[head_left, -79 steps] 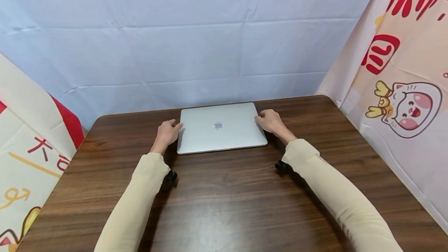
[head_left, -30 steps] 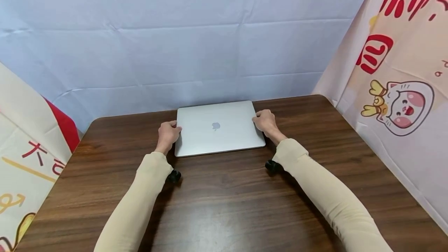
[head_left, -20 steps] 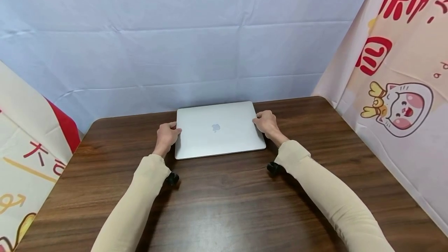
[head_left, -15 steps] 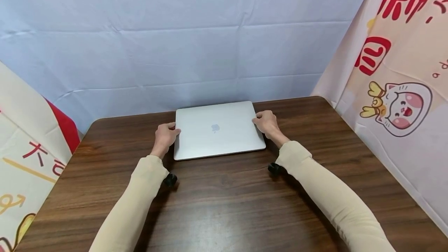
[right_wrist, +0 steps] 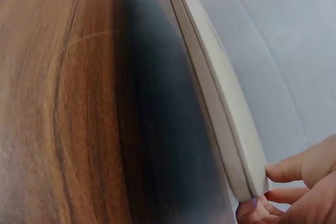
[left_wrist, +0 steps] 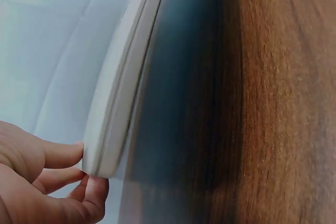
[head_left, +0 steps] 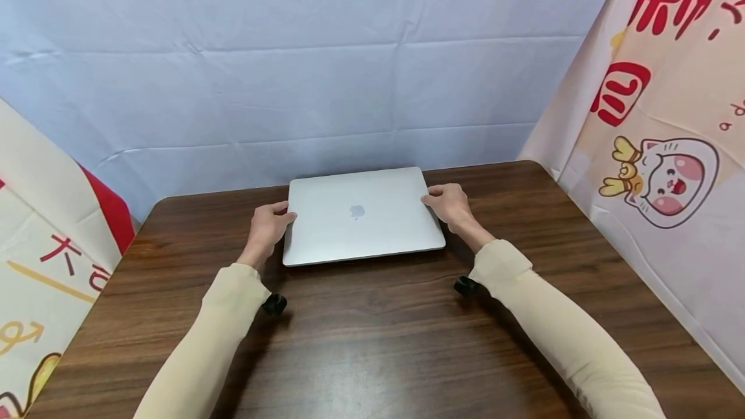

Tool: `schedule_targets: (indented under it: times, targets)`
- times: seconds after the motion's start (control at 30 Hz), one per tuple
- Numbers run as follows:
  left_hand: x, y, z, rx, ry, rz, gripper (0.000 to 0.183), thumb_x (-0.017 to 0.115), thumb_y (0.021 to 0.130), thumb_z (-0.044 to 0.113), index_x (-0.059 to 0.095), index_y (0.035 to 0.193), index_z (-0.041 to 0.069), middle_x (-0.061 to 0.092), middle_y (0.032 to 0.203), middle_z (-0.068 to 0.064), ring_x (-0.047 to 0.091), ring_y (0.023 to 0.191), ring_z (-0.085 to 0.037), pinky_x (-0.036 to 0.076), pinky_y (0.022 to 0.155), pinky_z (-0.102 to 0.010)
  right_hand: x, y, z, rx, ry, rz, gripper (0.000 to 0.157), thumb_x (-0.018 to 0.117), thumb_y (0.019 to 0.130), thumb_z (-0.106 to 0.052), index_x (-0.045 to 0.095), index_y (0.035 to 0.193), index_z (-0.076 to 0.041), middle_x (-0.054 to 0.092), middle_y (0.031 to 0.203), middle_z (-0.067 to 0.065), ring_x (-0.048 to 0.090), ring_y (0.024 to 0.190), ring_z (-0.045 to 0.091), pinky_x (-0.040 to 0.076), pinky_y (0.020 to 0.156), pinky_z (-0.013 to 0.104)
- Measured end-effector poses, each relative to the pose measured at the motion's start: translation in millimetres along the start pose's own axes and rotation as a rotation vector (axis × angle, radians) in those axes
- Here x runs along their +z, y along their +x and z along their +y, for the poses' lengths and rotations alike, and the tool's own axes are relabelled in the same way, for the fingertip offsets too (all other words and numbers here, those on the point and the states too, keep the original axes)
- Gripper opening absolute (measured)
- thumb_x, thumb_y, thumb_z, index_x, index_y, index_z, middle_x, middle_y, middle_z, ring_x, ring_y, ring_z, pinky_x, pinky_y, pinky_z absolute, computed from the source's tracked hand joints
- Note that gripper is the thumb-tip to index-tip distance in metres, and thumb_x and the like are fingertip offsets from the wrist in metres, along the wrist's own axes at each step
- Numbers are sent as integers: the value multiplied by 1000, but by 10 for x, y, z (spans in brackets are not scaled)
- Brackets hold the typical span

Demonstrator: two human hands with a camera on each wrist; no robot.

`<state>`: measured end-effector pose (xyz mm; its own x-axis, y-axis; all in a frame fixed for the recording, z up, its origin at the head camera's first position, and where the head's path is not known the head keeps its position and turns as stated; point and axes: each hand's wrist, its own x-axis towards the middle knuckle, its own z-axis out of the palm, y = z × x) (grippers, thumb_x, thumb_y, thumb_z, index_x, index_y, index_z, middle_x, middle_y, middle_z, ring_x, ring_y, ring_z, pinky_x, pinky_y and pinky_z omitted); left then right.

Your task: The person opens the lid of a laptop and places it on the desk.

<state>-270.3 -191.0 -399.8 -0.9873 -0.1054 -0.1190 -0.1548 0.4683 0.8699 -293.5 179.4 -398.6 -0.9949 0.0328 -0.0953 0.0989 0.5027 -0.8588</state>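
Note:
A closed silver laptop (head_left: 363,231) with an apple logo on its lid is at the far side of the table, slightly raised off the wood. My left hand (head_left: 268,228) grips its left edge, thumb on the lid and fingers curled beneath, as the left hand (left_wrist: 47,177) in the left wrist view confirms. On the opposite edge, my right hand (head_left: 451,204) pinches the laptop the same way. The right wrist view has this hand (right_wrist: 304,187) at the corner of the laptop (right_wrist: 220,93), whose thin side faces the camera. The laptop's underside is hidden.
The brown wooden table (head_left: 372,335) stretches toward the person. A pale cloth (head_left: 314,70) hangs close behind its far edge. Printed banners hang on the left (head_left: 52,225) and right (head_left: 658,115).
Both hands have gripped the laptop by its sides. It now looks slightly bigger in the head view, lifted a little, and the hands are farther apart. The head view has shifted slightly.

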Motion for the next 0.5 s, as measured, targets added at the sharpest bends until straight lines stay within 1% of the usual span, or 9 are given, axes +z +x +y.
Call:
schedule_targets:
  times: [0.07, 0.13, 0.33, 0.5]
  targets:
    - [-32, -40, 16, -1, -1, -9, 52, 56, 107, 14, 44, 154, -2, 49, 150, -25, 49, 137, -37, 44, 110, -48, -18, -34, -9, -3, 19, -10, 47, 59, 105, -15, 52, 148, 4, 50, 150, 24, 56, 129, 39, 51, 101, 49]
    - [-66, -79, 23, -4, 0, -21, 52, 56, 107, 15, 43, 155, -1, 48, 151, -25, 48, 138, -37, 43, 110, -49, -32, -69, -17, -7, 33, -15, 48, 59, 105, -15, 52, 148, 4, 50, 151, 24, 54, 131, 40, 50, 103, 51]
    - [-146, -203, 33, 1, -2, -46, 54, 56, 107, 17, 42, 156, 1, 46, 153, -24, 46, 139, -37, 41, 112, -50, -67, -181, -40, -28, 45, -23, 48, 59, 105, -15, 51, 148, 6, 53, 146, 27, 55, 130, 41, 50, 102, 51]
    - [-178, -296, 44, 12, -18, -58, 54, 57, 107, 18, 43, 156, 1, 47, 152, -24, 47, 139, -37, 41, 111, -50, -105, -284, -59, -42, 44, -23, 48, 58, 105, -15, 51, 148, 6, 52, 146, 26, 55, 129, 40, 50, 102, 51]
